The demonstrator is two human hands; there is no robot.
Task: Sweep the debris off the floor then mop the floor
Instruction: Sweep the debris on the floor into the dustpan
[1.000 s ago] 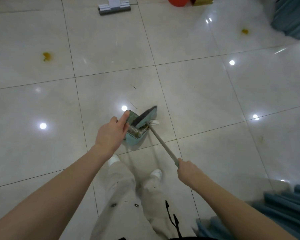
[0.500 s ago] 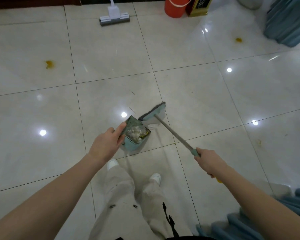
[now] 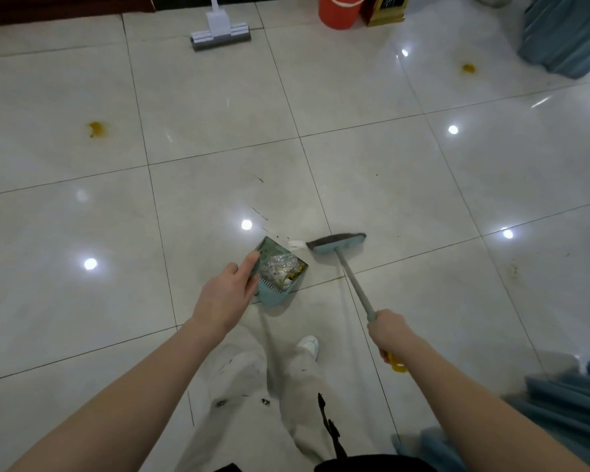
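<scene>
My left hand grips the teal dustpan, which rests tilted on the pale tiled floor and holds crumpled wrappers and scraps. My right hand is closed on the grey handle of the teal broom; its head lies on the floor just right of the pan. A small white scrap sits between the pan's mouth and the bristles. Thin dark bits lie beyond the pan. A white sponge mop stands at the far wall.
Yellow-brown stains mark the floor at the left, at the far right and faintly at the right. A red bucket and a gold-framed sign stand at the back. Blue-grey fabric hangs at right.
The broom head has swung out of the dustpan's mouth and to the right across the floor. My right hand moved right and nearer me. The dustpan stayed in my left hand.
</scene>
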